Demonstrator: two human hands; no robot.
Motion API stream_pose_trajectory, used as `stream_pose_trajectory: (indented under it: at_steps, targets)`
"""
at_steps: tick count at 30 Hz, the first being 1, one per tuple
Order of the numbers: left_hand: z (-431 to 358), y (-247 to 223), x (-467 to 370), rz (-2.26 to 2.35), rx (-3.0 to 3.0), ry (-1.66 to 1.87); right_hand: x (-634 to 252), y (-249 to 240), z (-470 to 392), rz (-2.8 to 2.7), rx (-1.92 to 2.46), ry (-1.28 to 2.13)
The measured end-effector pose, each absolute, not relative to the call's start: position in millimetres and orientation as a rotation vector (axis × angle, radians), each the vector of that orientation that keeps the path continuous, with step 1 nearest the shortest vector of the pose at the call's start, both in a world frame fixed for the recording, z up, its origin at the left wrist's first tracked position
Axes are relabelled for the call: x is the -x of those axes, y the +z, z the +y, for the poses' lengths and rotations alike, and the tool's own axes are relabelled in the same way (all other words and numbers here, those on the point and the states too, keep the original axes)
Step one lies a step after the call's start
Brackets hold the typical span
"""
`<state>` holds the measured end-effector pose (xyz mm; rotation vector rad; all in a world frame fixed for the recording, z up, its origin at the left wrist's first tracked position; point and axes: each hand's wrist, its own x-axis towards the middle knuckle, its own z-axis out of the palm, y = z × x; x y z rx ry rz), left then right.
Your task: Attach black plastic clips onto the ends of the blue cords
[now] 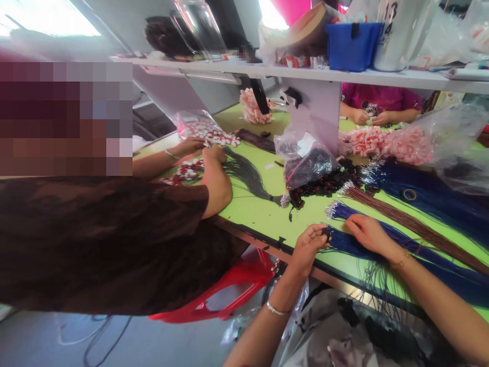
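Observation:
My left hand (310,245), with a bracelet at the wrist, is closed on a small black connector (326,233) near the table's front edge. My right hand (365,232) rests palm down over the blue wires (346,243), its fingers bent; what is under them, if anything, is hidden. Behind it lies a second blue bundle (336,210) with metal tips, then a brown wire bundle (405,216). A pile of black connectors (324,184) sits beyond my left hand, partly under a clear plastic bag (301,158).
At the left a person in dark clothes (114,244) works beside a grey wire bundle (248,176). Another person's hands (372,117) show across the table. Pink connectors (393,142) lie at the back. A shelf (298,73) spans above; a red stool (229,293) stands below.

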<state>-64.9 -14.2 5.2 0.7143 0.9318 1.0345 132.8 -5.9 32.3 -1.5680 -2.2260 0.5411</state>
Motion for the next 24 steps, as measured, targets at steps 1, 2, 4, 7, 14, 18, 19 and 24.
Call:
stream_pose_trajectory:
  at_steps: [1,2,4,7,14,18,19,24]
  targets:
    - [-14,5,66,0.931,-0.719,1.028,-141,32,-7,-2.247,1.676,0.482]
    - [-14,4,67,0.929,-0.722,1.022,-147,31,-8,-2.282,1.762,0.441]
    - [-13,2,67,0.93,-0.725,1.023,-155,29,-12,-2.367,1.829,0.408]
    - [-12,-1,65,0.93,-0.731,1.03,-156,25,-12,-2.363,1.796,0.38]
    - [-13,4,64,0.923,-0.763,1.025,-159,25,9,-2.296,1.915,0.168]
    - [-13,8,59,0.903,-0.774,1.022,-169,28,14,-2.197,1.815,0.321]
    - [-13,8,57,0.9,-0.772,1.017,-171,28,15,-2.166,1.793,0.364]
    - [-10,11,47,0.855,-0.687,1.021,-177,28,29,-2.088,1.718,0.486]
